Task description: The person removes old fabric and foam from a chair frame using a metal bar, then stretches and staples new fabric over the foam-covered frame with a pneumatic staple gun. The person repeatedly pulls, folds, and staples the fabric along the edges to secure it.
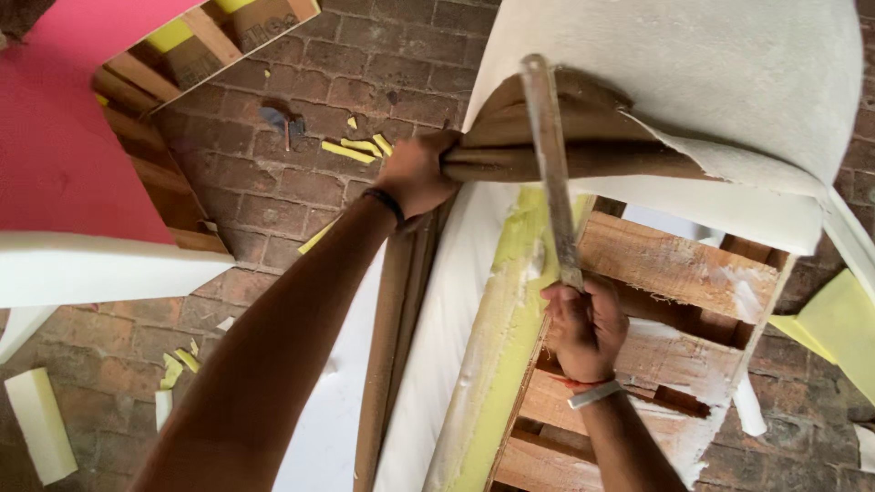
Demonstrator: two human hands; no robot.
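My left hand [415,173] grips the bunched edge of a brown-backed white foam sheet [693,82] and holds it pulled up and folded back. My right hand [583,323] is closed around the handle of a long flat metal blade [550,155] that points up and away, its tip under the lifted sheet. Below both hands lies a wooden frame [674,264] with a yellow-green glued edge [510,319] and white glue smears. A dark band is on my left wrist, a red and white band on my right.
The floor is brick [301,164], strewn with yellow foam scraps [351,148]. A red-covered piece with a wooden frame [64,137] sits at the left over white foam. A white foam block [41,424] lies at lower left, a yellow foam slab [838,323] at right.
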